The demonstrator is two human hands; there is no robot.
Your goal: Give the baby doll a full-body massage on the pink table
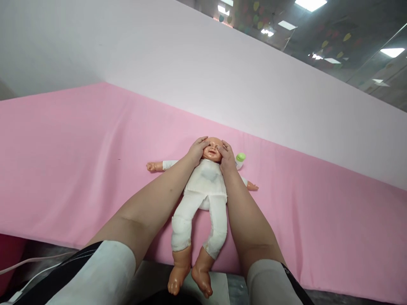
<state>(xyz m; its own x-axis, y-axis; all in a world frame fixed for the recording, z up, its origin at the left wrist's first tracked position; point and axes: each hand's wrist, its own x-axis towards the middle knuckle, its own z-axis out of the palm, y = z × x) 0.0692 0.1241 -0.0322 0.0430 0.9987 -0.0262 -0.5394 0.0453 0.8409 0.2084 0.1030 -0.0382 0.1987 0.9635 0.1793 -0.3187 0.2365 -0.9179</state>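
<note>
At the near edge of the view, two white sleeves (104, 271) are seen, the forearms running forward from them on either side of a doll (203, 186). The doll is laid on its back along the line of sight, feet (187, 277) nearest and hanging past the edge of the pink sheet (79, 161), head (212, 149) farthest. Laid so, its face is turned up toward the person and both arms can pass alongside the trunk. A white suit is worn by the doll; the bare arms are spread flat to each side, which keeps the body from rolling.

Farther on, the left hand (197, 150) is set against one side of the head, fingers lying over the cheek and eye. The right hand (226, 157) is set against the other side, fingertips at the cheek. Neither grip is closed round anything: the fingers are loosely spread and pressed flat on the face, so the head is steadied between the two palms rather than grasped.

Just beyond the right hand, a small bottle (240, 160) with a green cap lies on the sheet beside the doll's head, within easy reach; whether it touches the doll cannot be told.

Behind, a plain white wall (222, 76) rises from the sheet. Ceiling lights are seen at top right.
</note>
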